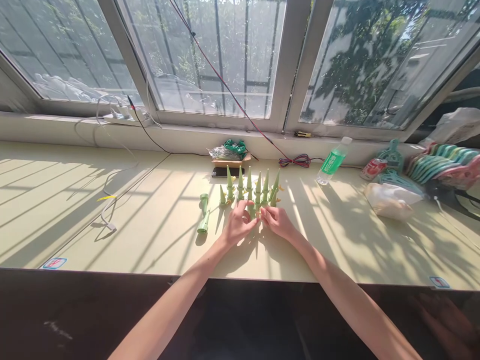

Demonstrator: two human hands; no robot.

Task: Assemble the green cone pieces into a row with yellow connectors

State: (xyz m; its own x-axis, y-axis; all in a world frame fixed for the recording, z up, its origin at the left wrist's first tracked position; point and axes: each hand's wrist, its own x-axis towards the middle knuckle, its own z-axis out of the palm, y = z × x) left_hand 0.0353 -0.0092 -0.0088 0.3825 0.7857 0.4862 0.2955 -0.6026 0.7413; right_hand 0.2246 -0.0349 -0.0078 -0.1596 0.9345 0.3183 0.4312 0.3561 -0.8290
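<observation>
Green cones [250, 192] stand on pale sunlit table [337, 240] (beneath windows [225, 55]).

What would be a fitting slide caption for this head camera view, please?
Both hands, left hand and right hand, meet at a row of upright green cones on a sunlit table.
</observation>
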